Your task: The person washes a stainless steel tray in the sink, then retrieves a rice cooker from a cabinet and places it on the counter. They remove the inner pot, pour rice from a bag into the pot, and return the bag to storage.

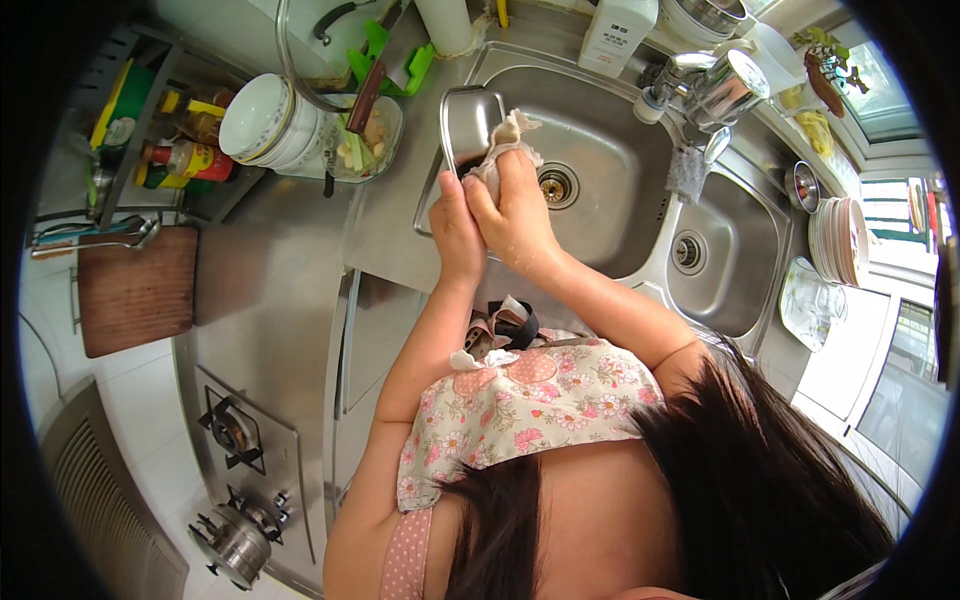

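Over the left side of the larger sink basin [610,225], my two hands are close together. A shiny metal container [472,118] with a rounded rim is tilted there, and my left hand [458,228] is closed at its near end, thumb upward, the other fingers mostly hidden. A wet, pale crumpled cloth [513,130] is bunched in my right hand [515,208], whose fingers press it against the container's right side. What lies under the cloth cannot be seen.
The faucet [725,90] stands behind the basins, near a white bottle [615,38]. Stacked plates [835,240] are beside the smaller basin [740,265]. Left are white bowls [258,120], a vegetable container [385,125], a brown-handled utensil [368,97], a cutting board [138,290] and a stove pot [230,545].
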A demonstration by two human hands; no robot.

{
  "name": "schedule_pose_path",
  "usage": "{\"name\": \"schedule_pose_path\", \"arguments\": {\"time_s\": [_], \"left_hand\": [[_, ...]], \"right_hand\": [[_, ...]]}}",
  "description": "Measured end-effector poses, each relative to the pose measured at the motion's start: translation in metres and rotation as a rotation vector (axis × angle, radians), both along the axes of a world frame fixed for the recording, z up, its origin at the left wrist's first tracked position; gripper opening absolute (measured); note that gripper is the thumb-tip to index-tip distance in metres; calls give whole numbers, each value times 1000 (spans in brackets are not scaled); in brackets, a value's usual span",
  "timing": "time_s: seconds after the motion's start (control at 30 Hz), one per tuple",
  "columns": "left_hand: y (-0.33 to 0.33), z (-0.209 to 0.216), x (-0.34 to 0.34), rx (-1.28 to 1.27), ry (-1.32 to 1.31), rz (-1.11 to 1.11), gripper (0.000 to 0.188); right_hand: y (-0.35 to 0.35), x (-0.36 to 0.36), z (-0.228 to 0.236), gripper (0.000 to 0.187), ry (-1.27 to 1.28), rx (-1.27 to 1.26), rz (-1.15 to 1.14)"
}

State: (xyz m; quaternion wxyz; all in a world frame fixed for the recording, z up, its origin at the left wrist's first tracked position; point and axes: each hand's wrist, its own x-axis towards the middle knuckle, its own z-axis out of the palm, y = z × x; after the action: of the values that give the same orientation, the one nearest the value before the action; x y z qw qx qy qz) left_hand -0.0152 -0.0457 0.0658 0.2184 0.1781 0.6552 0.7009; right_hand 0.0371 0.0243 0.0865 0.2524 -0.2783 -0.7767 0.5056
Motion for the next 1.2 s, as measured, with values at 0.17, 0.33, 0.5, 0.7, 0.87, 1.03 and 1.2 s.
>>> {"name": "schedule_pose_path", "arguments": {"time_s": [0.17,0.33,0.5,0.7,0.87,1.03,1.2], "left_hand": [[8,10,-5,372,-415,45,57],[0,-2,-22,518,-661,116,54],[4,20,-23,396,-579,149,53],[7,20,-22,447,-540,90,53],[-2,8,-24,431,-628,92,54],[-4,10,-26,346,-646,203,54],[-10,19,-29,442,-518,127,60]], "right_hand": [[-4,5,-8,33,226,249,90],[8,22,-27,64,244,676,388],[24,33,-48,57,192,401,257],[23,28,-65,46,121,190,89],[1,24,-35,54,183,500,177],[21,22,-43,53,163,671,217],[57,33,-80,43,109,649,-41]]}}
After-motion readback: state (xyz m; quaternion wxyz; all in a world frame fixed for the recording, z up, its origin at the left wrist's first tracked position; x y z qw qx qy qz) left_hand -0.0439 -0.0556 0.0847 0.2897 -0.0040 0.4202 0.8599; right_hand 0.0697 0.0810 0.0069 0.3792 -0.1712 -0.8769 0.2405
